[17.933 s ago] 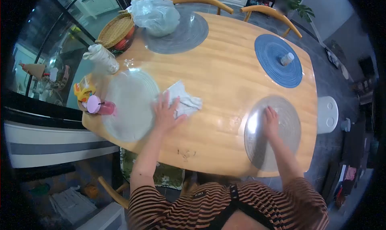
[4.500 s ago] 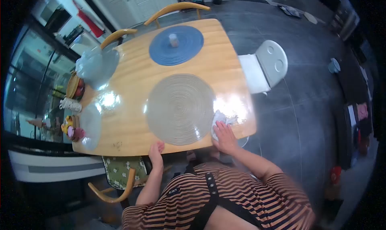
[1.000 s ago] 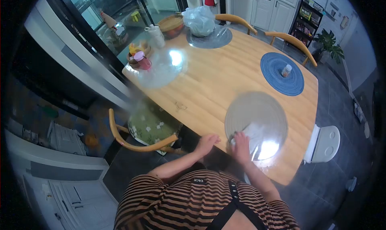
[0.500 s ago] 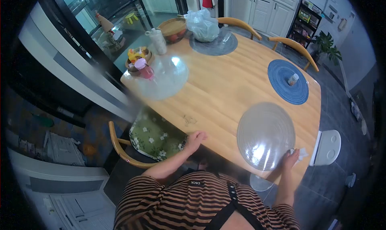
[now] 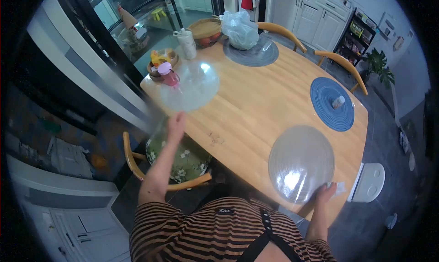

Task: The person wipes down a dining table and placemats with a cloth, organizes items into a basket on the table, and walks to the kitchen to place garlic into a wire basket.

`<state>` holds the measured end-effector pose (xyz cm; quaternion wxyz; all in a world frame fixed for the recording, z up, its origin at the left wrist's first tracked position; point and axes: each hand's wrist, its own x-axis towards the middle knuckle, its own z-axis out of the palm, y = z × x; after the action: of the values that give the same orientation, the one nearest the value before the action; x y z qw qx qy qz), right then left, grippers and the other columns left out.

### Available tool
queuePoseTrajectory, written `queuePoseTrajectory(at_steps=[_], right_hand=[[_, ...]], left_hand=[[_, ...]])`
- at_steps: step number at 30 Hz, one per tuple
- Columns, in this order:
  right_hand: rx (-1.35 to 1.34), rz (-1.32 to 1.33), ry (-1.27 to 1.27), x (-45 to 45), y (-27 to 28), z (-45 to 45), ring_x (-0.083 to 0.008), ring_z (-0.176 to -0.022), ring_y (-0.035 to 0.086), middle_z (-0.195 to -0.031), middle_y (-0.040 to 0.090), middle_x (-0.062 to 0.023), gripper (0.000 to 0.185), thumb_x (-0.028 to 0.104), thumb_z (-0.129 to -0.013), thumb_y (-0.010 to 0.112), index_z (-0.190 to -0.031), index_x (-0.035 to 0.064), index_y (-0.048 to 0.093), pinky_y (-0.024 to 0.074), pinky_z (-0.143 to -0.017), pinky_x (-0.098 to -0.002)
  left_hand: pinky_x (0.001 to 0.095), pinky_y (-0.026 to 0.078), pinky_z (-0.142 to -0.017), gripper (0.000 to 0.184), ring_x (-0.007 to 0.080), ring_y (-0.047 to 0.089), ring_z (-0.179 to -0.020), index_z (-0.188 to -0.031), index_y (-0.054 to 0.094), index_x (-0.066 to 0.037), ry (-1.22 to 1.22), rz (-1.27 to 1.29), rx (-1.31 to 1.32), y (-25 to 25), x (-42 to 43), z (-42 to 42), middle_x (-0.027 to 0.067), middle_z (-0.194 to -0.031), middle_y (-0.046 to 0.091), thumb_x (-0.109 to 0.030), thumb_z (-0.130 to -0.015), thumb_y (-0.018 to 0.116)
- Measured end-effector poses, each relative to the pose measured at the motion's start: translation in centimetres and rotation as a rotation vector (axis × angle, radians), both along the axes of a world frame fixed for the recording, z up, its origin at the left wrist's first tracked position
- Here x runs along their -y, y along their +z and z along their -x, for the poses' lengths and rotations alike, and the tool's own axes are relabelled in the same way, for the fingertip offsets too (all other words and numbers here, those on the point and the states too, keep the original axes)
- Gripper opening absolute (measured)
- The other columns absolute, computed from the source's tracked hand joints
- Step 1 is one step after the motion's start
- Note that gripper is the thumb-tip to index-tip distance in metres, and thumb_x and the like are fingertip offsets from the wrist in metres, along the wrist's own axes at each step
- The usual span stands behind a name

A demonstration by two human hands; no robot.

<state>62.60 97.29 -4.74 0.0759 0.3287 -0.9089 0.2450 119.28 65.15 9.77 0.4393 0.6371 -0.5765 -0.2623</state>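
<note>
My right hand (image 5: pixel 324 194) is closed on a white cloth (image 5: pixel 339 188) at the table's near right corner, beside the right edge of a round translucent grey placemat (image 5: pixel 302 163). Over the table's near left edge is my left hand (image 5: pixel 176 124), just below a pale round placemat (image 5: pixel 191 88); its fingers look curled together, and whether they hold anything is too small to tell. On the pale placemat's left part stands a pink jar with a lilac lid (image 5: pixel 168 74). Dark marks (image 5: pixel 216 139) show on the wooden tabletop (image 5: pixel 249 111) near its front edge.
A blue placemat (image 5: pixel 327 107) bears a small bottle (image 5: pixel 338 102). At the back are a plastic bag (image 5: pixel 240 31) on a grey placemat, a basket (image 5: pixel 205 29) and a white jug (image 5: pixel 186 44). Wooden chairs (image 5: pixel 132 159) and a white chair (image 5: pixel 369 182) surround the table.
My left hand has moved left and up along the table edge to near the pale placemat. My right hand stays at the right corner with the cloth. The view has shifted slightly.
</note>
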Motion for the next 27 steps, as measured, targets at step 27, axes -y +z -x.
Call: queuePoseTrajectory(at_steps=[27], right_hand=[[-0.017, -0.312, 0.266, 11.0, 2.9, -19.3, -0.0399, -0.118, 0.026, -0.123, 0.033, -0.0241, 0.047, -0.002, -0.062, 0.049, -0.108, -0.0032, 0.04, 0.0205, -0.1, -0.047]], left_hand=[[0.0287, 0.045, -0.057, 0.025, 0.0164, 0.054, -0.072, -0.097, 0.049, -0.006, 0.461, -0.492, -0.777, -11.1, 38.5, -22.2, 0.0065, -0.085, 0.053, -0.021, -0.078, 0.056]])
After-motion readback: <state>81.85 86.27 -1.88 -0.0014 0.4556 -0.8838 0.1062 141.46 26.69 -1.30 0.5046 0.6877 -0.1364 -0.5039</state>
